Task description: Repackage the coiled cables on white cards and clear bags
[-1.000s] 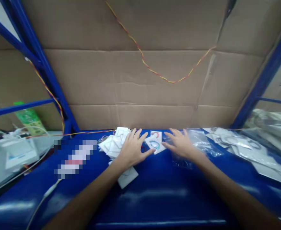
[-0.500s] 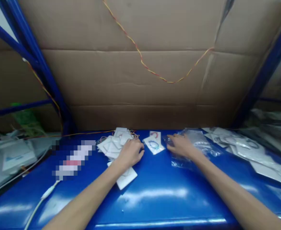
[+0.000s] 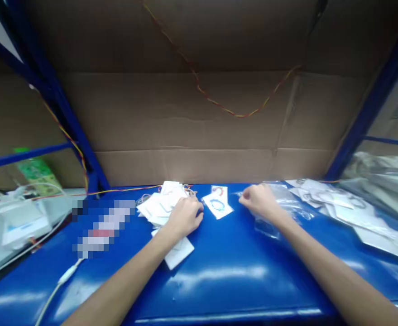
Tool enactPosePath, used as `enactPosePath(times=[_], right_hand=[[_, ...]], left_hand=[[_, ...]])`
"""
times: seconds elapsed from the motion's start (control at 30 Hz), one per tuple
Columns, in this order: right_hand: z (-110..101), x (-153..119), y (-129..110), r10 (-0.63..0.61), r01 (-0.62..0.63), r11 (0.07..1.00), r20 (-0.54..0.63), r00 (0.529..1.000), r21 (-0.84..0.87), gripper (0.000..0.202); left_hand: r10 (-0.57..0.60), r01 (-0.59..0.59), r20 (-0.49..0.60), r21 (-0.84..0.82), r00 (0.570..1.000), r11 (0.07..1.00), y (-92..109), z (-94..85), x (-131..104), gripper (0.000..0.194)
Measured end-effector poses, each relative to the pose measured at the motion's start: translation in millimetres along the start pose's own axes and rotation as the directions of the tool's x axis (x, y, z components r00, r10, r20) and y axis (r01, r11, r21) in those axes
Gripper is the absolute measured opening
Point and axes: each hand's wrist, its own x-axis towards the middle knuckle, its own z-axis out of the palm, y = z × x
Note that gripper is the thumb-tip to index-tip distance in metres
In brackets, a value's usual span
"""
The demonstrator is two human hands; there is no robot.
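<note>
My left hand rests on the right side of a pile of white cards, its fingers bent; whether it grips a card is hidden. One more white card lies under my left wrist. Between the hands are two cards, one with a blue bracelet and one behind it with a red one. My right hand is closed in a pinch at the left edge of clear plastic bags, apparently on the bag film.
A heap of bagged cards spreads along the right. At the left lie a blurred-out white object with a cable, a white box and a green bottle. Cardboard stands behind the blue surface.
The fingers of my right hand have drawn together into a pinch, and the plastic under them has shifted a little to the right. My left hand has hardly moved.
</note>
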Motion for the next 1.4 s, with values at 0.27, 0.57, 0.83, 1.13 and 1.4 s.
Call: enactPosePath(times=[0.27,0.57,0.83,1.13,1.4], right_hand=[[-13.1,0.3,3.3,0.233,-0.213,0.965,-0.129,0.964,0.155,0.021],[-26.8,-1.6,12.2,0.301,-0.246,0.94,-0.236,0.924,0.236,0.04],[-21.4,5.3,21.1,0.599,-0.012,0.41,-0.259,0.758,0.912,0.035],[-16.8,7.1,4.5,0.32,0.112,-0.303,-0.009,0.947,0.946,0.039],[4.0,-0.9,-26.2,0.221,-0.006,-0.319,0.08,0.972,0.948,0.036]], left_hand=[[-0.04,0.046,-0.098,0.064,0.994,0.997,-0.8,-3.4,2.9,0.025],[-0.303,0.3,-0.057,0.399,0.951,0.866,-14.4,-13.6,-6.0,0.033],[-0.293,0.262,0.018,0.399,0.956,0.879,-13.8,-19.7,-4.6,0.033],[-0.322,0.31,-0.033,0.375,0.946,0.873,-24.8,-9.0,-4.1,0.034],[-0.345,0.35,-0.082,0.363,0.935,0.864,-28.3,-7.8,-4.7,0.036]])
